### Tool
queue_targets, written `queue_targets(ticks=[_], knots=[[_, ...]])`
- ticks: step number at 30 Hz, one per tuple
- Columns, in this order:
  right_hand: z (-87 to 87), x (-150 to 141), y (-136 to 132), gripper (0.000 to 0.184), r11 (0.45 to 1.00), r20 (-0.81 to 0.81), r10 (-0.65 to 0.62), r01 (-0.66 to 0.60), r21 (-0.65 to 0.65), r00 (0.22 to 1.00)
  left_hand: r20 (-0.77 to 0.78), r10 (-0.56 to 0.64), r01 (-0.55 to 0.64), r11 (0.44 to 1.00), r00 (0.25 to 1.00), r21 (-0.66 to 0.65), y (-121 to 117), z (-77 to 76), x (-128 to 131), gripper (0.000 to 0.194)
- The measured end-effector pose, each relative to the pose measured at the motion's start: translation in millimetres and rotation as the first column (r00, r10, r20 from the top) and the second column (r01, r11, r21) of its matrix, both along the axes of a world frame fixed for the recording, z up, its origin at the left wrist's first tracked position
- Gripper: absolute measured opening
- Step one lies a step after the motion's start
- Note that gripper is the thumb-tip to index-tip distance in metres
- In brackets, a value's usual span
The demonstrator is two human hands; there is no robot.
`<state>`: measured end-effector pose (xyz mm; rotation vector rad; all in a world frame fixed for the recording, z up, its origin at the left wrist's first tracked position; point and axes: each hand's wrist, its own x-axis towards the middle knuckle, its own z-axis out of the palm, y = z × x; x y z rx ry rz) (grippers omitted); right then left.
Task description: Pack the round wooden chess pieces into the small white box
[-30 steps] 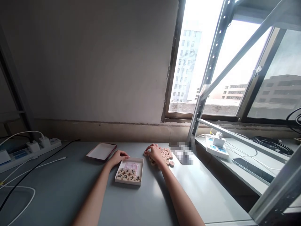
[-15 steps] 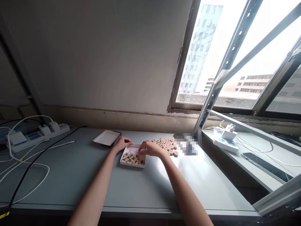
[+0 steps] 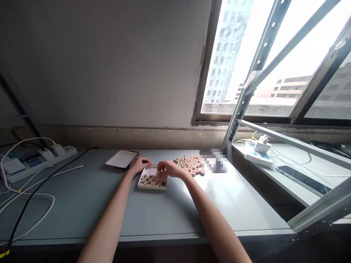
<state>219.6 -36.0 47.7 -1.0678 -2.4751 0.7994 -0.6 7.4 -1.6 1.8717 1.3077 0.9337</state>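
Observation:
A small white box lies on the grey table with several round wooden chess pieces along its near side. My left hand rests closed on the box's far left corner. Over the box's right part hovers my right hand, fingers curled together above the pieces; what they hold is hidden. A loose heap of wooden pieces lies just right of that hand.
The box lid, red-edged, lies left of the box. A power strip with white and black cables occupies the table's left. A metal shelf frame, a second power strip and a phone are on the right, under the window.
My right hand left the loose heap and moved left over the box. The left hand stayed at the box's far corner. The camera tilted down slightly.

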Motion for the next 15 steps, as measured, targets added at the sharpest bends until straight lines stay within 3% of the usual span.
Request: queue_targets(ticks=[3,6,10,15], knots=[[-1.1,15,7,0.021,0.978,-0.048,-0.178,0.182,0.102,0.983,-0.006,0.004,-0.004,1.000,1.000,-0.001,0,-0.2,0,0.030],[-6.4,34,13,0.015,0.902,-0.012,-0.380,0.374,0.215,0.925,-0.018,0.019,-0.019,1.000,1.000,-0.009,0,0.0,0,0.031],[-19.6,46,19,0.011,0.854,0.018,-0.469,0.448,0.265,0.883,-0.033,0.039,-0.040,0.999,0.999,-0.011,-3,2.1,1,0.033],[-30.8,46,22,0.024,0.757,0.001,-0.599,0.565,0.327,0.801,-0.032,0.047,-0.048,0.999,0.998,-0.017,-4,3.3,2,0.034]])
